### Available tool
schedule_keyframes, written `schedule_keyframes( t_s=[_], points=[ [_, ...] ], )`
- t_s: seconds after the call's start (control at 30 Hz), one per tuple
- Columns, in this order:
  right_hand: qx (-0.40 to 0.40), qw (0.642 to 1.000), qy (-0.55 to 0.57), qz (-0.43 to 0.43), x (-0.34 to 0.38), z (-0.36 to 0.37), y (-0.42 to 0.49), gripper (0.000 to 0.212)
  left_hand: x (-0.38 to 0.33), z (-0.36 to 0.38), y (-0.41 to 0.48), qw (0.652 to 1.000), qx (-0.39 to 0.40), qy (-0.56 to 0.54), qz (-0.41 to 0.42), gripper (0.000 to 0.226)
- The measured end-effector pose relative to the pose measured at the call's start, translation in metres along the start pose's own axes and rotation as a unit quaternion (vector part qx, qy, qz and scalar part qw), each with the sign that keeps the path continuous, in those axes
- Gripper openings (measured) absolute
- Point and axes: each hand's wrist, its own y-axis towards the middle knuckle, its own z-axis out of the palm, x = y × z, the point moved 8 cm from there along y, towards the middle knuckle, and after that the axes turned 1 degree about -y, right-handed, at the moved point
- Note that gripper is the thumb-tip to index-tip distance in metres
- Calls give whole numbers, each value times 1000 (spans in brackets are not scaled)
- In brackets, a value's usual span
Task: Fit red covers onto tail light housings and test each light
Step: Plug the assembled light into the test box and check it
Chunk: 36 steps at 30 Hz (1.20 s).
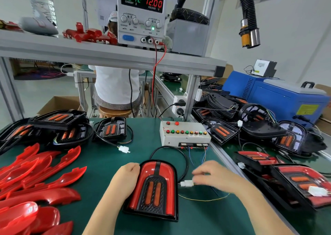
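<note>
Now, head view | step: testing; red cover (149,170) sits on tail light housing (152,216), mid green surface (143,150) | left hand (125,179) fingers curled on its left edge | right hand (213,175), blurred, seemingly pinches white connector (186,183) | next: align plug with test box (184,136) socket

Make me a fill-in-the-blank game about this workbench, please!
The power supply shows 12.00 in ____ digits.
The connector pinched by the right hand is ____.
The tail light held by the left hand lies on a ____ mat.
The loose red covers are piled on the person's ____ side.
Missing words: red, white, green, left.
</note>
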Motion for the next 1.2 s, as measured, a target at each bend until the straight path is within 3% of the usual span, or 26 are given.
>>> schedule_keyframes(
  t_s=[0.1, 0.17, 0.27, 0.33, 0.4, 0.5, 0.67, 0.9, 1.0, 1.07, 1.13, 1.2],
  points=[
    [-22, 994, -106, -2, -5, 16, -14, 38, -21, -9, -5, 982, -84, 163, 38, 39],
    [-90, 991, -101, -26, 4, 13, -18, 28, -54, 0, -13, 954, -113, 239, 141, 42],
    [-183, 980, -35, -75, 17, 1, -24, 14, -96, 47, -26, 898, -9, 324, 296, 50],
    [-227, 968, -30, -107, 24, -4, -28, 8, -106, 82, -31, 854, 80, 396, 329, 56],
    [-265, 955, -21, -132, 28, -6, -34, 4, -111, 99, -32, 829, 114, 432, 337, 49],
    [-301, 943, 23, -143, 27, -6, -41, 7, -113, 103, -28, 849, 127, 395, 328, 36],
    [-303, 942, 109, -93, 12, -2, -38, 13, -109, 104, -24, 877, 138, 353, 295, 39],
    [-292, 943, 155, -47, 3, 3, -40, 31, -101, 112, -23, 877, 155, 378, 251, 41],
    [-289, 946, 138, -45, 4, 6, -39, 26, -102, 110, -25, 871, 168, 399, 234, 40],
    [-330, 924, 190, -28, -12, -4, -44, 29, -98, 103, -26, 860, 174, 426, 221, 38],
    [-384, 889, 247, 14, -38, -22, -55, 31, -92, 90, -24, 872, 171, 412, 204, 32],
    [-396, 893, 205, 61, -52, -30, -57, 34, -90, 79, -22, 892, 167, 369, 201, 27]
  ],
)
